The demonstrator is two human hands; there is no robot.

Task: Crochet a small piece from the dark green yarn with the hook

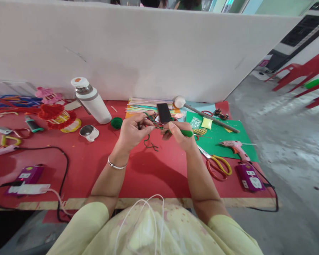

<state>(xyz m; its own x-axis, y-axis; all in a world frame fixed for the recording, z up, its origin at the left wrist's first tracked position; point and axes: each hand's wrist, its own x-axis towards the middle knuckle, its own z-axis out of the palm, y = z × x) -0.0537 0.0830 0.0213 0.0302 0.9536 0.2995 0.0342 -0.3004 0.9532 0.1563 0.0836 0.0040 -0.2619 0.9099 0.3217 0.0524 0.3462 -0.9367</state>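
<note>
Over the middle of the red table (pixel 154 177), my left hand (pixel 134 131) pinches a piece of dark green yarn (pixel 148 141), whose loose end hangs below the fingers. My right hand (pixel 179 132) is closed around the green handle of a crochet hook (pixel 186 133). The thin metal shaft points left and meets the yarn at my left fingertips. How the yarn loops on the tip is too small to make out. A ball of green yarn (pixel 116 123) lies just left of my left hand. Beyond both hands sits a black phone (pixel 164 113).
Left stand a white thermos (pixel 93 102), a metal cup (pixel 89 132) and a red yarn craft piece (pixel 57 117). Right lie scissors (pixel 218 166), a glue gun (pixel 236 147) and a purple power socket (pixel 250 177) near the edge. A white partition (pixel 149 53) rises behind.
</note>
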